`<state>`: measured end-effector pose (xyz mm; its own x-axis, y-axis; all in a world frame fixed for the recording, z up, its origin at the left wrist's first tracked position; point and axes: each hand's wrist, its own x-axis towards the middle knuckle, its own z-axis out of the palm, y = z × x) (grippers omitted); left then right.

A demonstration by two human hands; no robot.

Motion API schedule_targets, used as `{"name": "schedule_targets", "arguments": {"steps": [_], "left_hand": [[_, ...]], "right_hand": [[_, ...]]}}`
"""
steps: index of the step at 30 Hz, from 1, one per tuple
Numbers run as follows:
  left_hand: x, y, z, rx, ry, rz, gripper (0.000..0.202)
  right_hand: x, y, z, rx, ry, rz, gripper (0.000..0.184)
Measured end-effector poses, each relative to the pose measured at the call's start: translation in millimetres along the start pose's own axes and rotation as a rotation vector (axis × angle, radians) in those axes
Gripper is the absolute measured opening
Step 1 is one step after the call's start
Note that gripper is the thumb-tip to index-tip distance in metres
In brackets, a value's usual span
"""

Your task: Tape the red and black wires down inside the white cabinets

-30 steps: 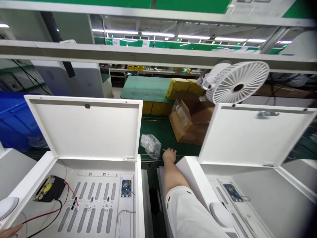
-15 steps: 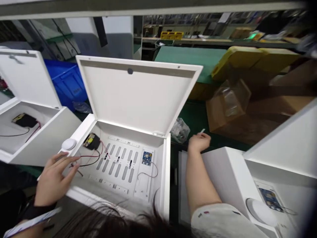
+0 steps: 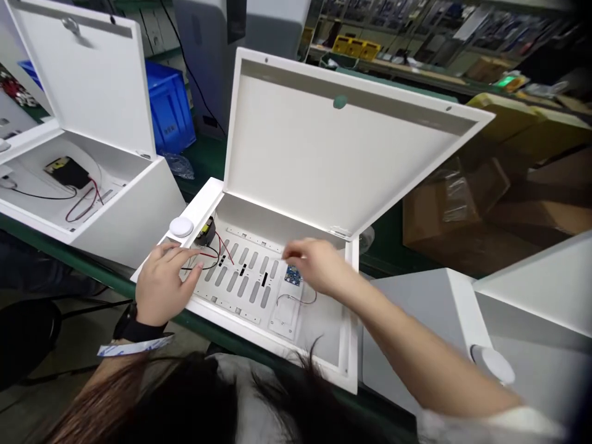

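Observation:
An open white metal box (image 3: 326, 370) lies before me with its lid (image 3: 314, 148) raised. My left hand (image 3: 161, 283) rests at its left edge, just below a white round dome (image 3: 180, 227), with fingers stretched and thumb apart. Red and black wires run close to its fingertips from a black-and-yellow component (image 3: 206, 232). Inside the box, my right hand (image 3: 319, 262) hovers over a blue circuit board (image 3: 293, 275), partly covering it. Its fingers are pinched together; whatever they hold is hidden. A slotted plate (image 3: 238, 283) with small black strips fills the box floor.
Another open white box (image 3: 124, 209) stands at left, with a blue bin (image 3: 171, 111) behind it. A third white box (image 3: 416, 314) sits close on the right. Cardboard boxes (image 3: 430, 216) and yellow bins (image 3: 513, 117) are behind on the right.
My right hand has moved left, from beside the box, where it pinched a small white piece, to inside it above the circuit board. My left hand stays at the left edge. The view has shifted.

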<state>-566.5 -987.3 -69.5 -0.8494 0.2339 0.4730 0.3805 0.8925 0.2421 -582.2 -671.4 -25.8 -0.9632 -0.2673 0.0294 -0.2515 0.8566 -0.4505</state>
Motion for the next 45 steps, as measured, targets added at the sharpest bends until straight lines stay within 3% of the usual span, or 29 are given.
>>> {"name": "schedule_targets", "arguments": {"steps": [3, 5, 9, 13, 17, 21, 27, 35, 45], "left_hand": [[0, -1, 0.1, -0.019, 0.003, -0.021, 0.027], [-1, -3, 0.1, -0.053, 0.003, -0.028, 0.028], [-1, -6, 0.1, -0.123, -0.002, -0.051, 0.029], [-2, -9, 0.4, -0.155, -0.001, -0.071, 0.030], [-2, -10, 0.0, -0.167, -0.001, -0.093, 0.030], [-2, -10, 0.1, -0.173, -0.012, -0.102, 0.031], [-2, -11, 2.6, -0.175, -0.005, -0.099, 0.032], [-2, -11, 3.6, -0.167, -0.004, -0.107, 0.032], [-2, -10, 4.1, -0.164, -0.003, -0.109, 0.032]], "right_hand": [[44, 7, 69, -0.168, -0.395, 0.020, 0.016], [65, 15, 115, -0.142, -0.508, 0.030, 0.017], [86, 28, 182, -0.044, -0.430, 0.085, 0.018], [90, 35, 215, -0.012, -0.390, 0.157, 0.018], [83, 38, 227, -0.092, -0.357, 0.054, 0.013], [74, 39, 231, -0.183, -0.348, -0.086, 0.024], [68, 40, 238, -0.148, -0.312, -0.019, 0.030], [68, 33, 240, -0.354, -0.374, -0.095, 0.032], [71, 25, 234, -0.412, -0.460, -0.120, 0.028]]}}
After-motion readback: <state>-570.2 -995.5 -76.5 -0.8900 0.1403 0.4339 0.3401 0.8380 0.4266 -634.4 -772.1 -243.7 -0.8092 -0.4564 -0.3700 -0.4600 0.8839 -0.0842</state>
